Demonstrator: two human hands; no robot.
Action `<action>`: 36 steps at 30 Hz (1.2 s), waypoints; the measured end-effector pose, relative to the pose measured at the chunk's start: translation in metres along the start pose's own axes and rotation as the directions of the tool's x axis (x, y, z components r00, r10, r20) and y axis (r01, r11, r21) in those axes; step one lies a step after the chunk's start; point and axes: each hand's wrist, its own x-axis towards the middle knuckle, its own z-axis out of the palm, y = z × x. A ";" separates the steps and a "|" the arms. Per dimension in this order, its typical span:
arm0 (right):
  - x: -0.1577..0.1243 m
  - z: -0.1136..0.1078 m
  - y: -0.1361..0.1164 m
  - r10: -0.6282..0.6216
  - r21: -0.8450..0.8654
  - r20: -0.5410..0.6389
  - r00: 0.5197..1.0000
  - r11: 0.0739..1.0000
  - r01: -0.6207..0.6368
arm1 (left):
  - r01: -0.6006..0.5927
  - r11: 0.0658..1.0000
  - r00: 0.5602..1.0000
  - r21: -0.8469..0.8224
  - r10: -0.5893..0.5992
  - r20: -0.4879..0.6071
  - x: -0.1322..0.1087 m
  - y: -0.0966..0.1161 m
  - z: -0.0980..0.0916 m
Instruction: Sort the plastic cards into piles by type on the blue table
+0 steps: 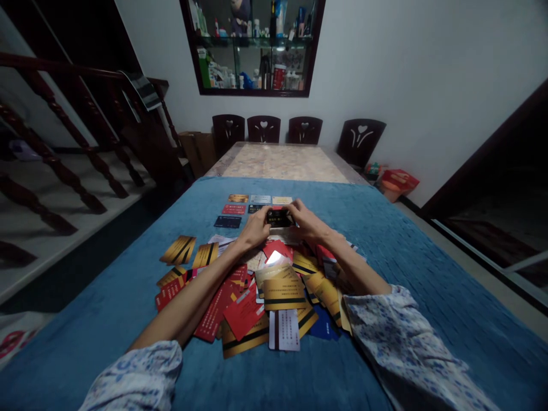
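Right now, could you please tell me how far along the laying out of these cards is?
Early on, it seems. About six cards lie in neat rows on the far side of the blue cloth. The left hand and right hand hold a dark card between them beside those rows. A large loose pile is left unsorted.

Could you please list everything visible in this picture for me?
black card: one, black, gripped between both hands.
heaped cards: many, gold, red, white, blue, on cloth, nearer than the hands.
laid-out cards: at least six, mixed colours, rows beyond heap.
cloth: one, blue, covering table's near part.
table: one, beige top, beyond cloth.
chairs: four, dark, by far wall.
wall cabinet: one, dark frame, holding bottles.
left hand: one, on card's left end.
right hand: one, on card's right end.
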 end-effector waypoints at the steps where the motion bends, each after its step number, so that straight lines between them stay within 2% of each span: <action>1: 0.000 0.000 0.000 0.009 -0.016 0.001 1.000 1.000 -0.009 | -0.006 1.000 1.000 0.007 0.006 0.008 0.001 0.000 -0.001; 12: 0.008 -0.016 -0.008 -0.006 -0.120 0.114 0.993 0.993 0.020 | -0.035 0.984 0.995 0.174 0.017 0.099 0.012 -0.006 -0.017; 19: 0.037 -0.021 -0.017 0.025 -0.177 0.151 0.988 0.984 0.002 | -0.086 0.966 0.989 0.243 0.053 0.139 0.029 -0.022 -0.036; 25: 0.062 -0.020 -0.025 0.054 -0.221 0.235 0.970 0.975 -0.001 | -0.111 0.917 0.985 0.383 0.049 0.166 0.042 -0.040 -0.043; 36: 0.092 -0.004 -0.021 0.135 -0.325 0.360 0.923 0.946 -0.012 | -0.042 0.828 0.960 0.559 -0.121 0.251 0.062 -0.055 -0.039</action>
